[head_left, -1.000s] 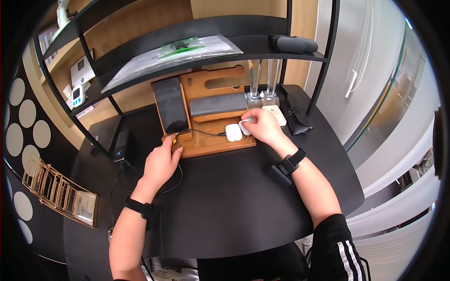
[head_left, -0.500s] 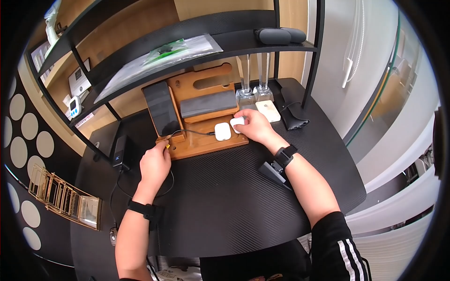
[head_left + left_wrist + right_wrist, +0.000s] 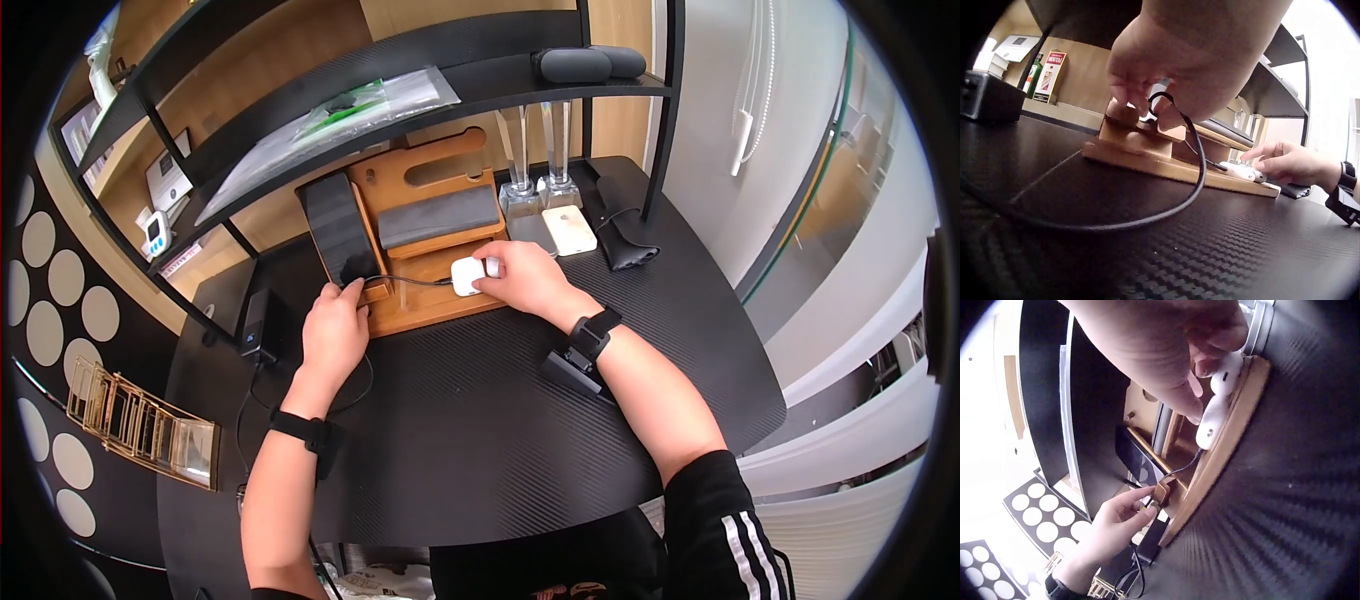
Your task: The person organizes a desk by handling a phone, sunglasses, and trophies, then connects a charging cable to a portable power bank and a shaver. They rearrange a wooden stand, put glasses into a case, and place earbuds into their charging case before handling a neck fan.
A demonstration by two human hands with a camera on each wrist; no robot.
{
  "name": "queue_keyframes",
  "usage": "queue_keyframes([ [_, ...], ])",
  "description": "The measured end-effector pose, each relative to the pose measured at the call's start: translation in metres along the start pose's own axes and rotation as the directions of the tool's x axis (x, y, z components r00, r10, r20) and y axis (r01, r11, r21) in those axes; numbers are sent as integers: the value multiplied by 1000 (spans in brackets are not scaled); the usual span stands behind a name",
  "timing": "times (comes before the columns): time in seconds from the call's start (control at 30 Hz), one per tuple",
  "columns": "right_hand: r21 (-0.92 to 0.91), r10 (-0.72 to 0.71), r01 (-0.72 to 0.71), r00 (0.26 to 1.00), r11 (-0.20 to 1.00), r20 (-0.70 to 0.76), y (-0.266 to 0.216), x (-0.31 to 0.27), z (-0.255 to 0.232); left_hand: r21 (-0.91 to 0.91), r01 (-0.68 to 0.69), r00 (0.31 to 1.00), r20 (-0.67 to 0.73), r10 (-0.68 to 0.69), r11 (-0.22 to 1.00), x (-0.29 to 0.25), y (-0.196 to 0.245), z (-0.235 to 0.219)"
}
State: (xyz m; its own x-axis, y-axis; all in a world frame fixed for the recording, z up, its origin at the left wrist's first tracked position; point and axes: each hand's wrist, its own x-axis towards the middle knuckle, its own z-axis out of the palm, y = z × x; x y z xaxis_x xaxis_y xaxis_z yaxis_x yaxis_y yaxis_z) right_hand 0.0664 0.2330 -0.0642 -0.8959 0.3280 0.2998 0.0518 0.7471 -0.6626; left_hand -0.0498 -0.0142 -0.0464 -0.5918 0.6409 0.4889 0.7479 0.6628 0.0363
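Hand [image 3: 530, 278] half-open around white case [image 3: 492, 267]

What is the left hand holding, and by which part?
The left hand pinches a black cable at a bend; whether near an end, I cannot tell.

Clear packet [image 3: 415, 90] on the black shelf [image 3: 500, 80]; gold rack [image 3: 140, 420], seemingly wire, at left
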Motion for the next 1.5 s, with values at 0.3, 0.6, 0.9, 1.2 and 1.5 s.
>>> queue_keyframes([
  [0.3,-281,-138,140,990,949,27,-2,-3,5,-102,-10,1000,-19,8,995,2,-15,5],
  [0.6,-379,-66,93,994,921,83,-10,-2,4,-15,3,996,-88,-5,1000,0,2,-3],
  [0.9,-249,-98,97,995,964,10,-2,0,5,-53,-299,946,-150,288,953,23,62,-21],
  [1.2,211,118,-65,961,975,-252,32,15,-3,-134,-157,963,198,181,979,36,99,25],
  [1.5,242,72,-75,997,967,22,45,15,6,-227,-195,958,165,235,954,39,85,49],
])
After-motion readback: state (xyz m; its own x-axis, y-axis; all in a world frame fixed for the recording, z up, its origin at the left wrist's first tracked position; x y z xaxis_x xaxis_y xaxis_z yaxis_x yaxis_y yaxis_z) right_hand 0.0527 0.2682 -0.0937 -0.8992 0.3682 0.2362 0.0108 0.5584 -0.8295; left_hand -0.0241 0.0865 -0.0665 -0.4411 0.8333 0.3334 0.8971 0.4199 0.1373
